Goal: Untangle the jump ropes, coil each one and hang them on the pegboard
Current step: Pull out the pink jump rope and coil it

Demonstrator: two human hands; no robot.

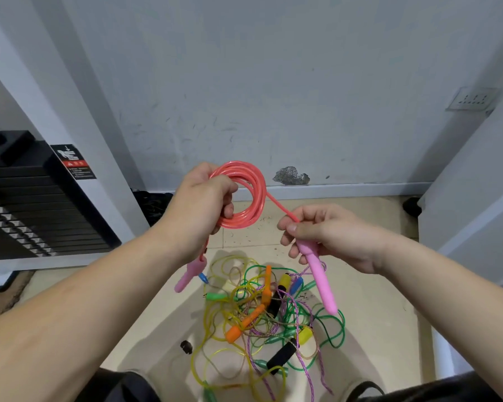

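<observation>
My left hand (204, 195) is gripping the coiled pink jump rope (254, 195), fingers curled round one side of the loops and holding the coil upright in front of the wall (273, 82); the first pink handle (189, 275) is hanging down below this hand, dangling just under my wrist. My right hand (323, 230) is clamping on the second pink handle (320, 274), thumb and fingers pinching its upper end where the cord enters, the handle slanting down and to the right; a short straight stretch of pink cord is running from this pinch up to the coil, so my two hands are sitting apart with the line between them.

Below both hands, the tangle of jump ropes (262, 314) is lying on the pale floor (375, 300); yellow, green and purple braided cords are looping over one another there, with orange handles (246, 323), a black foam handle (282, 356) and a yellow handle (305, 336) mixed in, and I cannot tell which cord is joining which handle; a small black object (186, 346) is lying just left of the tangle.

To my left a black weight stack (26, 204) is standing with a warning label (74, 162) on its frame; high on the wall at right a wall socket (472, 100) is showing.
</observation>
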